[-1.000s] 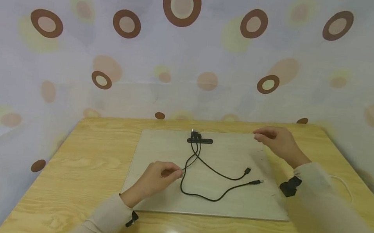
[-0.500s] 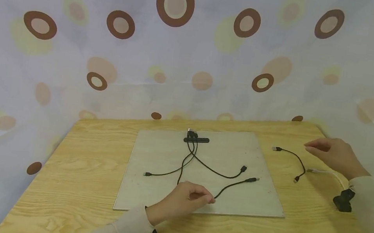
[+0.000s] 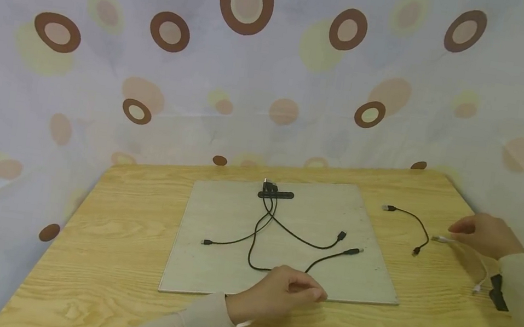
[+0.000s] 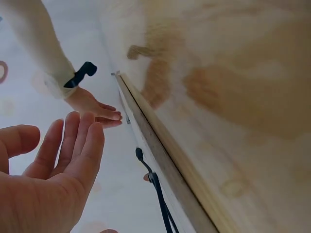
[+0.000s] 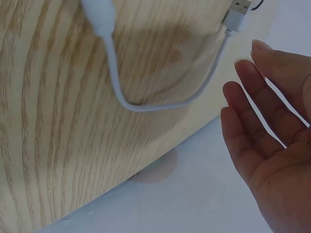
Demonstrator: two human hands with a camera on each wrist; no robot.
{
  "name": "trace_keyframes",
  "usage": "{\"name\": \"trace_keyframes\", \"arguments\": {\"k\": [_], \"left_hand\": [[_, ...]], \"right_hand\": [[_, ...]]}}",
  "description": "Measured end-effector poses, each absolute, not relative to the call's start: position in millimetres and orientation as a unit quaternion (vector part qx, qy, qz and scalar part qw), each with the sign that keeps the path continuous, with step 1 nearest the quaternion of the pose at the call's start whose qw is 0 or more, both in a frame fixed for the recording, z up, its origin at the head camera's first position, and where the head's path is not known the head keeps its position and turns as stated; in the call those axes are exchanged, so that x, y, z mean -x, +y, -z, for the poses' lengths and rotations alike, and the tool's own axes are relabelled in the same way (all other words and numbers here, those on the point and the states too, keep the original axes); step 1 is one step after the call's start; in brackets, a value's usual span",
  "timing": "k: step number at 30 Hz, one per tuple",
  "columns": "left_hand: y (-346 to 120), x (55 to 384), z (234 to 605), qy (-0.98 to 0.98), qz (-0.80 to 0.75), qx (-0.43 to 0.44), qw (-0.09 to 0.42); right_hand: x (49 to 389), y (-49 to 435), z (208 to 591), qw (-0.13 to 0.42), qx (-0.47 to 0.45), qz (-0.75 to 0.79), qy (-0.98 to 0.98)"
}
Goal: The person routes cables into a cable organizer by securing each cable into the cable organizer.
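My right hand (image 3: 487,236) hovers by a short white USB cable (image 3: 480,262) on the table's right side, its fingers loosely bent and holding nothing. In the right wrist view the fingers of that hand (image 5: 272,111) are spread beside the white cable (image 5: 146,107), near its metal USB plug (image 5: 240,6). Over the front edge of the pale board (image 3: 226,286) is my left hand (image 3: 276,295), fingers relaxed and holding nothing; it hides part of a long black cable (image 3: 252,250). Seen from the left wrist, that hand (image 4: 63,167) has its palm turned up.
A short black USB cable (image 3: 416,218) lies between the board and the white cable. On the board, several black cables run from a black holder (image 3: 282,195) at the back; one ends in a plug (image 3: 342,235), another in a plug (image 3: 207,242) at left. A patterned cloth (image 3: 273,76) hangs behind.
My right hand has moved right and down, off the board's far corner and over to the white cable. The short black cable has come into view. My left hand has slid right and toward the front edge.
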State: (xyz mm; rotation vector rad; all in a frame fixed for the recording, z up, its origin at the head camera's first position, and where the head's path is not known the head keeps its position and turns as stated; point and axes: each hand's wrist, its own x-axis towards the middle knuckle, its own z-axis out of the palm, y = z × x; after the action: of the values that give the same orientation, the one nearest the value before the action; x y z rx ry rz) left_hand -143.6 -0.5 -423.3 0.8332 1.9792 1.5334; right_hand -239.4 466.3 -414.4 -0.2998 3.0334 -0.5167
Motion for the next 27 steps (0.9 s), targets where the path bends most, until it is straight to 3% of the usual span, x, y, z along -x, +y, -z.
{"name": "trace_keyframes", "arguments": {"k": [11, 27], "left_hand": [[16.6, 144.4, 424.4, 0.726, -0.554, -0.319, 0.255], [15.5, 145.6, 422.7, 0.718, -0.566, -0.301, 0.27]], "right_hand": [[254.9, 474.2, 428.6, 0.087, 0.071, 0.152, 0.982], [250.9, 464.2, 421.4, 0.075, 0.107, 0.11, 0.985]]}}
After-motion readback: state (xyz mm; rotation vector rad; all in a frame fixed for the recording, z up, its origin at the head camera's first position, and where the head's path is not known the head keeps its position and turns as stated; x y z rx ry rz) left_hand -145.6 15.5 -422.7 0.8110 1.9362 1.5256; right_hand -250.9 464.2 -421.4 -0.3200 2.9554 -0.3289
